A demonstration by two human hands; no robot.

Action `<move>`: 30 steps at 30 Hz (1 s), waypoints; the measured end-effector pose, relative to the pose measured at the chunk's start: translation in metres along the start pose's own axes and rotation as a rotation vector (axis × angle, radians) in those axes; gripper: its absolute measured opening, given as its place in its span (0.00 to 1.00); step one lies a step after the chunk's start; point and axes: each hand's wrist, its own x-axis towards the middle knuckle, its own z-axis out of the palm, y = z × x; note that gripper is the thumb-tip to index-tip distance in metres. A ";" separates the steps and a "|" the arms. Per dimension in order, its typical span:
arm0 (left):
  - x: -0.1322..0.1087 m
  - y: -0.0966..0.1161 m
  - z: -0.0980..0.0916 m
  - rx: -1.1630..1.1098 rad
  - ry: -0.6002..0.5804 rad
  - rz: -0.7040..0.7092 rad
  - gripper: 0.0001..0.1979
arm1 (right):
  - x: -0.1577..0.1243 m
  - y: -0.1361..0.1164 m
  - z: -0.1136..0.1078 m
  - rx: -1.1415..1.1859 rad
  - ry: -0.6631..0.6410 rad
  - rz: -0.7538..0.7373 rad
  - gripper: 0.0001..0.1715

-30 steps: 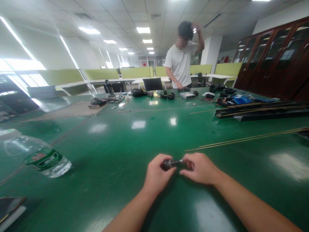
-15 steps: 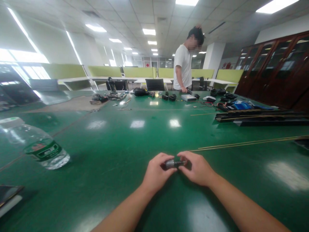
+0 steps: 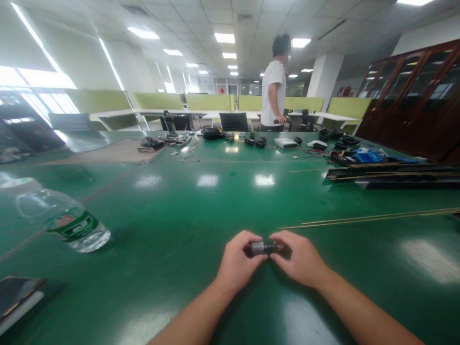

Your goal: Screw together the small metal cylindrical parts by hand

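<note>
A short cylindrical piece (image 3: 258, 247), grey on its left part and black with a narrow tip on its right, lies level between my two hands, low over the green table. My left hand (image 3: 237, 261) curls round the grey end, forefinger above and thumb below. Round the black narrow end curves my right hand (image 3: 301, 261), its forefinger and thumb close to the left hand's fingertips. The two outer ends of the piece are partly hidden in the fingers, so exact contact is hard to make out.
A clear water bottle (image 3: 77, 227) lies tilted at left, above a dark phone-like slab (image 3: 19, 292). Thin yellow rods (image 3: 359, 221) lie at right, with black long bars (image 3: 391, 176) beyond. Electronics parts line the far edge; a person in white (image 3: 273, 93) stands behind it.
The view has tilted and shifted slightly. My hands keep their pose round the cylindrical piece. The person behind the table has turned, lowered a raised hand and lifted the head.
</note>
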 end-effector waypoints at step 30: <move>0.001 -0.002 0.005 0.050 -0.026 0.142 0.12 | 0.001 0.002 -0.003 0.174 0.003 -0.077 0.08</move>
